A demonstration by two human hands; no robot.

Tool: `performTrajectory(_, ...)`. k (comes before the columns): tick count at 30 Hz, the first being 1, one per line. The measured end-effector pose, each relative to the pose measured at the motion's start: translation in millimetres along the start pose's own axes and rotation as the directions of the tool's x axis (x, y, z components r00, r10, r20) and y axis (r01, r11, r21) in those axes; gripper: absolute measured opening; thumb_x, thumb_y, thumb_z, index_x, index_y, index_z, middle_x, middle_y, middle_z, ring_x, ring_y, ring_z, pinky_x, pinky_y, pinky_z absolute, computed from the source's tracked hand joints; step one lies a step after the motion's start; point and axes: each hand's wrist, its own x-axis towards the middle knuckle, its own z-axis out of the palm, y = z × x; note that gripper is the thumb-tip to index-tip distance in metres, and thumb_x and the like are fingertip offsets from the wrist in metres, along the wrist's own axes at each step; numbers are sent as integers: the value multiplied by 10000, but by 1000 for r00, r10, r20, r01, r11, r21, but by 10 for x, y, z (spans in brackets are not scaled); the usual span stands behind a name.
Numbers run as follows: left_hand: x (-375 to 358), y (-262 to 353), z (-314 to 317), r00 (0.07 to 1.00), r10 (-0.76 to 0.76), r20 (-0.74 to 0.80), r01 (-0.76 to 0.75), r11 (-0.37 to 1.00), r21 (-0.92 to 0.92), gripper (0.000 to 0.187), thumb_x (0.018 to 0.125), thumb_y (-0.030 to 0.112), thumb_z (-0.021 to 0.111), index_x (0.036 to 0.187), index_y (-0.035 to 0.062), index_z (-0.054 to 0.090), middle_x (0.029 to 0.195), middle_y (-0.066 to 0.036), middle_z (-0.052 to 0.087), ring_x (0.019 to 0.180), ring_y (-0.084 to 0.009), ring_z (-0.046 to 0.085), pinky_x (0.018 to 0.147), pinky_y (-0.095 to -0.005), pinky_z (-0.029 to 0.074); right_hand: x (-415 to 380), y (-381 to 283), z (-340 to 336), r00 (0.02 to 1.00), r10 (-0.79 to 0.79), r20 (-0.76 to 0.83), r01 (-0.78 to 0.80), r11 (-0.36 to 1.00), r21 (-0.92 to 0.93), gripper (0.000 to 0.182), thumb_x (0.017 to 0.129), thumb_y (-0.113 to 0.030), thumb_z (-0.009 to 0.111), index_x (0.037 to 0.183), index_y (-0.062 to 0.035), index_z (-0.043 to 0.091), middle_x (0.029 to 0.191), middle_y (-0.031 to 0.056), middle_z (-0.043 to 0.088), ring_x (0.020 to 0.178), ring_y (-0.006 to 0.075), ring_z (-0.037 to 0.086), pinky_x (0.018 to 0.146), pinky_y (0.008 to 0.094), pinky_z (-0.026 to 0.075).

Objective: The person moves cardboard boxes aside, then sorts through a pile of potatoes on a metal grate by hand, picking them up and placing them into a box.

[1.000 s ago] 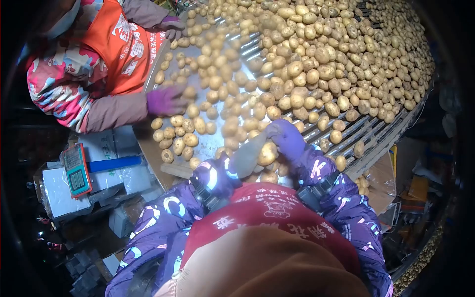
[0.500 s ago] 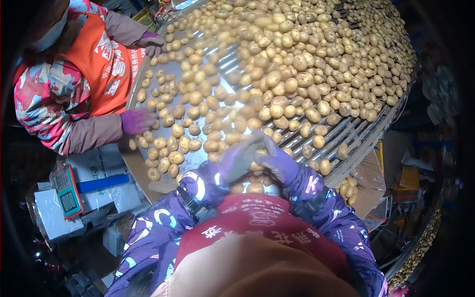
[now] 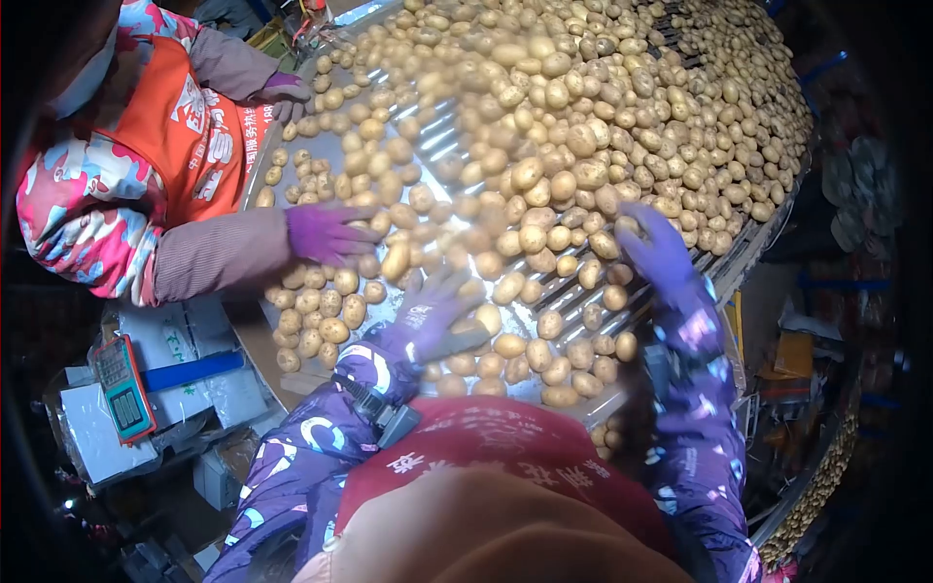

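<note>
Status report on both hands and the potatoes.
Left hand open over potatoes. Right hand reaching among them, grip unclear. Co-worker's gloved hand on the pile, apart from both.

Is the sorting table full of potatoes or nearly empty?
Full: potatoes cover most of the sorting table, thinning only near both gloved hands.

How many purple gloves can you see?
4. The person's left hand and right hand reach over the potatoes. A co-worker's glove lies on them; another co-worker's glove is farther up, partly hidden.

Potatoes crowd the bench (bare gaps near its front edge); a co-worker's hand blocks the left.
</note>
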Motion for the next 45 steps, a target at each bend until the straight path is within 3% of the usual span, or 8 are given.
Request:
performTrajectory(6, -181, -155, -130, 992, -92, -85, 89, 995, -34, 663, 779, 537, 746, 1326, 186, 620, 1472, -139, 474, 1409, -404, 356, 1140, -620, 259, 1152, 483, 694, 950, -290, -118, 107, 655, -748, 595, 852, -280, 706, 1390, -99, 529, 1298, 182, 569, 1201, 345, 565, 977, 462, 477)
performTrajectory(10, -283, -279, -164, 988, -102, -120, 85, 986, -142, 724, 760, 450, 826, 1343, 88, 596, 1467, -214, 463, 1387, -441, 387, 1139, -555, 303, 886, 666, 538, 995, -86, -53, 90, 993, 78, 357, 921, -318, 636, 1212, -113, 618, 1055, 81, 610, 948, 220, 588, 815, 357, 506)
performTrajectory(13, -234, -254, -163, 980, -93, -175, 74, 991, -113, 689, 739, 481, 821, 1289, 119, 617, 1409, -197, 505, 1353, -418, 424, 1078, -571, 353, 384, -242, 479, 852, 523, -25, -294, 517, 804, 218, 990, -227, 553, 1109, -66, 639, 936, 44, 609, 849, 177, 568, 727, 314, 515)
performTrajectory(16, -160, -193, -122, 967, -85, -239, 61, 993, -106, 669, 760, 479, 802, 1273, 93, 615, 1402, -213, 505, 1363, -420, 417, 1078, -577, 348, 462, 433, 482, 925, 371, -78, -108, 455, 884, 272, 978, -255, 576, 1171, -66, 604, 951, 88, 623, 820, 220, 612, 720, 352, 534)
performTrajectory(20, 9, -82, -77, 987, 33, -155, -33, 999, -2, 647, 785, 453, 765, 1280, 65, 614, 1430, -231, 472, 1351, -428, 405, 1130, -557, 304, 1135, 586, 316, 806, -507, -306, 360, 829, -427, 395, 939, -212, 608, 1287, -37, 542, 979, 112, 646, 773, 242, 630, 691, 365, 529)
performTrajectory(31, 25, -105, 33, 999, -17, -40, 16, 1000, -20, 673, 827, 526, 686, 1345, 105, 598, 1531, -186, 399, 1441, -403, 320, 1171, -624, 208, 1423, 804, 450, 905, -366, -216, 332, 927, -176, 420, 937, -149, 606, 1332, -36, 523, 1188, 151, 613, 782, 213, 655, 685, 321, 551)
performTrajectory(36, -19, -164, 190, 995, -2, -100, 8, 998, 62, 633, 780, 492, 753, 1292, 140, 631, 1472, -198, 461, 1396, -417, 371, 1191, -608, 191, -16, 650, 105, 996, 83, -15, -53, 753, 656, 477, 964, -153, 564, 1405, -66, 407, 1170, 180, 614, 728, 242, 683, 565, 323, 586)
performTrajectory(45, -27, -214, 214, 979, 52, -198, -33, 994, 100, 633, 748, 379, 806, 1309, 150, 627, 1497, -201, 441, 1354, -454, 398, 1147, -595, 271, -2167, 911, -656, 955, 296, -13, -265, 871, 414, 437, 948, -235, 596, 1330, -35, 525, 1107, 166, 651, 837, 225, 669, 733, 341, 569)
